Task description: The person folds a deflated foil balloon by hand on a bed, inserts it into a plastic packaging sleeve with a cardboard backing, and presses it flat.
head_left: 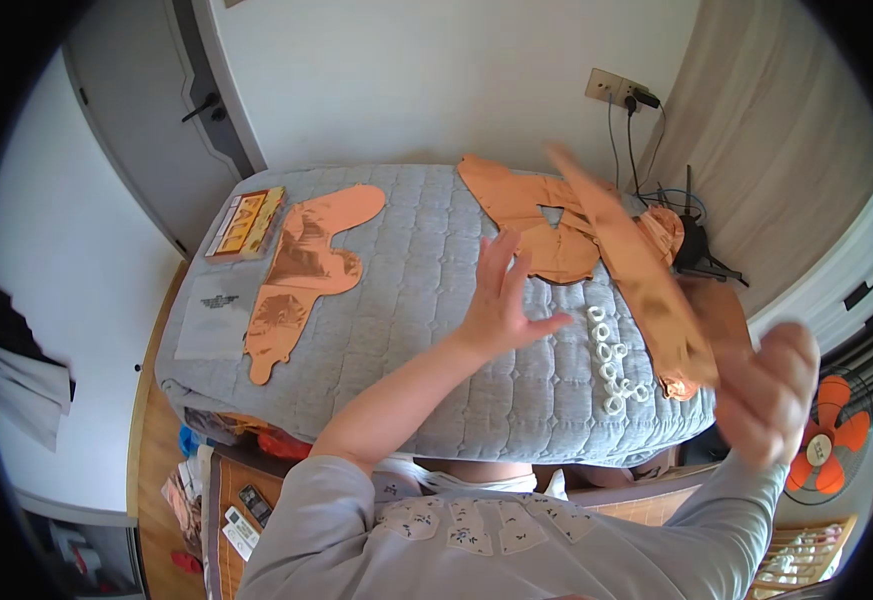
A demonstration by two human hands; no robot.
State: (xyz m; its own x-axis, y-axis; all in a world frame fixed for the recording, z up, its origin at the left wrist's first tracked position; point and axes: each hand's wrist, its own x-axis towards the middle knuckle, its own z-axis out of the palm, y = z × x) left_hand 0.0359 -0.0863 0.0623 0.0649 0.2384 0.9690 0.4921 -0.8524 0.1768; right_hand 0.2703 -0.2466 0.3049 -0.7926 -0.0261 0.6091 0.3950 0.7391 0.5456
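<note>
My right hand (764,395), blurred by motion, is closed around the near end of a flat rose-gold foil balloon (646,270). The balloon's long strip slants up and left from it above the bed. My left hand (501,300) is open over the middle of the bed, fingers spread, holding nothing. Beyond it lies another flat foil balloon (541,250) with a small triangular hole. Several small white rings (606,352) lie in a cluster right of my left hand. A third flat foil balloon (301,255), with a wavy outline, lies at the left.
On the grey quilted mattress (416,290), a yellow-and-red box (248,222) and a clear plastic packet (213,315) lie at the left. A black router (694,245) stands behind at the right. An orange-bladed fan (821,450) is at far right; a phone (254,503) lies below left.
</note>
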